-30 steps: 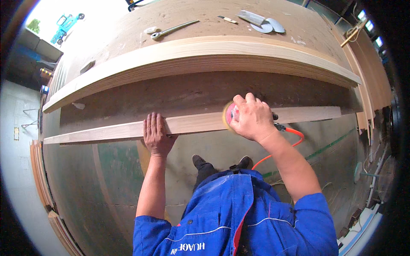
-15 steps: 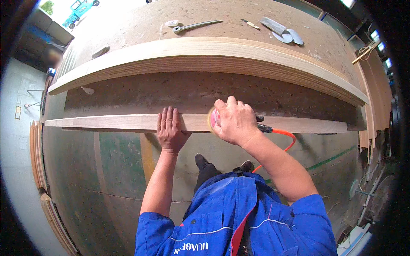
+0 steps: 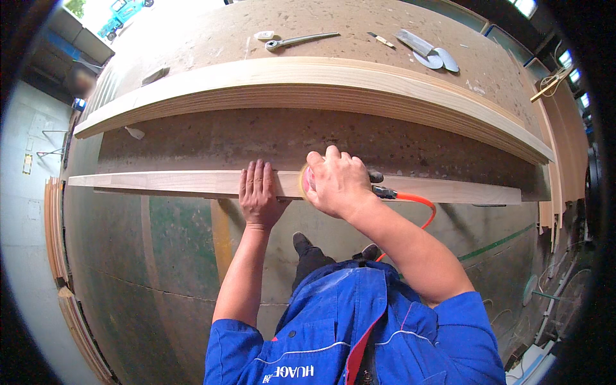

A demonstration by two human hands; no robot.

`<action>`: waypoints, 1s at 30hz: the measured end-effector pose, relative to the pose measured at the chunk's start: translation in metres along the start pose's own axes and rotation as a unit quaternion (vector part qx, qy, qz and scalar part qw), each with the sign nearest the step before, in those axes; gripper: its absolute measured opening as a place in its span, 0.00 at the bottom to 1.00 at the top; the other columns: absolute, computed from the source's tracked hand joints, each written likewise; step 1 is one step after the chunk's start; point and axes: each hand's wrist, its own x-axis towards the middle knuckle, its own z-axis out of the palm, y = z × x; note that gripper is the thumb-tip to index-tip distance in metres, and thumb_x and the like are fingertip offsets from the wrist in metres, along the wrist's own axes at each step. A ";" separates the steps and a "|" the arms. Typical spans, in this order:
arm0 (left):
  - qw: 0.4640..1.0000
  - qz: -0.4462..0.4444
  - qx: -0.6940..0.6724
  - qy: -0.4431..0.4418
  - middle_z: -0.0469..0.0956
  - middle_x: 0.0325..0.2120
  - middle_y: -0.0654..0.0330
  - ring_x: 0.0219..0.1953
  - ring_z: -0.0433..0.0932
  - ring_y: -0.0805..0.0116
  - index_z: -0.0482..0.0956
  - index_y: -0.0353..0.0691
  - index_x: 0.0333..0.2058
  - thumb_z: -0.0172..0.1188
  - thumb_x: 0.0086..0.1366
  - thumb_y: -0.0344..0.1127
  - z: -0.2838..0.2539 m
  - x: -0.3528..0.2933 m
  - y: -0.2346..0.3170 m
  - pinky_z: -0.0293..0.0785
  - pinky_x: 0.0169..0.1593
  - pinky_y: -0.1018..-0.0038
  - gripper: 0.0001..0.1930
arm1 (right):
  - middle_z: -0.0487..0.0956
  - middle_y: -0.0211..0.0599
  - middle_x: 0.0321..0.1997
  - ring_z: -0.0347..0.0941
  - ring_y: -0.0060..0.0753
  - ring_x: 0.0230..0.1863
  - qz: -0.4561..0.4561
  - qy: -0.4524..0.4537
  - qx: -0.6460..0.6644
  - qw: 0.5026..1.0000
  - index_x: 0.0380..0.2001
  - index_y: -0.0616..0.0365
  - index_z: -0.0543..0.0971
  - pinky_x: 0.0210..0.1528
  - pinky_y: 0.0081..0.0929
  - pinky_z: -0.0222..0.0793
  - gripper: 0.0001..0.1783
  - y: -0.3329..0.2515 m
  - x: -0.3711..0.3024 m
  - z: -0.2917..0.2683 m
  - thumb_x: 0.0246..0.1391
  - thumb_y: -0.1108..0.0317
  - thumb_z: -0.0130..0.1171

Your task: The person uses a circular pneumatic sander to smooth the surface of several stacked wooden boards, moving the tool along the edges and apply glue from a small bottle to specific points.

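A long pale wooden board (image 3: 160, 181) lies along the near edge of the workbench. My left hand (image 3: 259, 192) rests flat on it, fingers stretched out and pointing away from me. Just to the right, my right hand (image 3: 340, 183) is wrapped over the top of a pneumatic sander (image 3: 307, 183) with a pink and yellow round pad. The sander sits on the board, largely covered by my palm. From its right side an orange air hose (image 3: 417, 199) curves down behind my right forearm.
Behind the board, a stack of long wooden boards (image 3: 308, 70) spans the workbench (image 3: 212, 144). Farther back lie a wrench (image 3: 301, 41), a knife (image 3: 381, 40), a grey metal scraper-like tool (image 3: 427, 48) and a grey block (image 3: 155, 75). Wooden panels (image 3: 564, 122) stand at the right.
My right hand and the sander have moved left along the board, closer to my left hand. The hose has followed. My left hand stays flat in nearly the same spot.
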 end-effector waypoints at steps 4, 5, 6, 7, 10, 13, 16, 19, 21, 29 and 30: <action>1.000 -0.003 -0.003 0.001 0.77 0.67 0.45 0.71 0.74 0.48 0.73 0.36 0.67 0.74 0.57 0.64 0.001 0.000 0.000 0.62 0.78 0.48 0.48 | 0.80 0.50 0.49 0.84 0.52 0.50 0.013 -0.014 -0.003 1.000 0.51 0.54 0.78 0.53 0.49 0.81 0.22 0.005 -0.007 -0.004 0.61 0.53 0.66; 1.000 0.001 0.005 0.000 0.77 0.67 0.46 0.71 0.74 0.48 0.73 0.36 0.67 0.74 0.57 0.64 0.002 0.000 0.000 0.62 0.78 0.48 0.48 | 0.80 0.50 0.49 0.84 0.52 0.51 0.019 -0.015 -0.002 1.000 0.51 0.54 0.78 0.53 0.49 0.81 0.22 0.008 -0.009 -0.006 0.61 0.53 0.67; 1.000 0.005 0.014 -0.001 0.77 0.66 0.46 0.71 0.74 0.48 0.74 0.36 0.67 0.74 0.57 0.65 0.003 0.000 -0.001 0.63 0.78 0.48 0.48 | 0.80 0.50 0.49 0.84 0.52 0.51 0.024 -0.019 -0.003 1.000 0.52 0.54 0.78 0.53 0.49 0.81 0.22 0.011 -0.010 -0.006 0.61 0.53 0.67; 1.000 0.009 0.023 -0.002 0.77 0.66 0.46 0.71 0.74 0.48 0.74 0.36 0.67 0.74 0.57 0.65 0.003 0.000 -0.002 0.63 0.78 0.48 0.48 | 0.80 0.50 0.49 0.84 0.52 0.51 0.030 -0.022 -0.005 0.999 0.52 0.54 0.78 0.54 0.49 0.81 0.23 0.014 -0.011 -0.006 0.60 0.53 0.68; 0.999 0.013 0.022 0.029 0.77 0.66 0.46 0.71 0.74 0.47 0.74 0.36 0.66 0.74 0.56 0.66 0.008 -0.003 -0.004 0.63 0.78 0.48 0.49 | 0.79 0.50 0.49 0.84 0.52 0.51 0.042 -0.021 -0.004 0.999 0.52 0.53 0.78 0.54 0.49 0.81 0.24 0.023 -0.017 -0.008 0.59 0.52 0.69; 1.000 -0.002 -0.006 0.009 0.76 0.68 0.46 0.72 0.73 0.49 0.73 0.37 0.67 0.74 0.56 0.52 0.002 -0.001 0.002 0.61 0.79 0.49 0.43 | 0.79 0.49 0.49 0.84 0.52 0.51 0.054 -0.010 -0.006 0.998 0.52 0.52 0.78 0.54 0.49 0.81 0.24 0.036 -0.026 -0.008 0.58 0.52 0.70; 1.000 -0.008 0.003 -0.022 0.74 0.69 0.46 0.73 0.71 0.49 0.72 0.37 0.68 0.76 0.54 0.55 -0.001 0.000 0.001 0.61 0.79 0.49 0.47 | 0.79 0.49 0.48 0.84 0.52 0.50 0.063 0.002 -0.009 0.998 0.51 0.52 0.78 0.53 0.49 0.81 0.25 0.048 -0.035 -0.010 0.57 0.51 0.71; 1.000 0.003 0.011 0.001 0.75 0.68 0.46 0.73 0.72 0.48 0.72 0.36 0.68 0.77 0.54 0.63 0.002 -0.003 0.000 0.62 0.79 0.49 0.50 | 0.79 0.49 0.48 0.84 0.53 0.50 0.070 0.009 -0.012 0.997 0.51 0.52 0.78 0.53 0.49 0.81 0.26 0.059 -0.042 -0.010 0.56 0.51 0.72; 1.000 0.005 0.013 0.004 0.75 0.68 0.46 0.72 0.72 0.47 0.72 0.36 0.68 0.77 0.53 0.64 0.001 -0.001 0.001 0.62 0.78 0.49 0.51 | 0.79 0.49 0.48 0.84 0.53 0.50 0.077 0.011 -0.011 0.997 0.51 0.52 0.78 0.53 0.49 0.81 0.26 0.068 -0.048 -0.011 0.55 0.51 0.72; 1.000 -0.002 0.001 -0.013 0.75 0.68 0.47 0.73 0.71 0.47 0.72 0.37 0.68 0.82 0.46 0.57 0.000 -0.001 0.003 0.61 0.79 0.48 0.53 | 0.78 0.49 0.50 0.84 0.53 0.51 0.121 -0.001 -0.014 0.993 0.54 0.51 0.76 0.54 0.50 0.80 0.27 0.104 -0.069 -0.014 0.56 0.51 0.71; 1.000 -0.001 0.000 -0.013 0.75 0.68 0.47 0.73 0.71 0.47 0.72 0.36 0.68 0.83 0.46 0.58 -0.001 -0.001 0.002 0.60 0.79 0.48 0.54 | 0.78 0.50 0.50 0.84 0.53 0.51 0.126 0.002 -0.013 0.992 0.54 0.51 0.76 0.54 0.50 0.80 0.27 0.108 -0.072 -0.014 0.57 0.51 0.71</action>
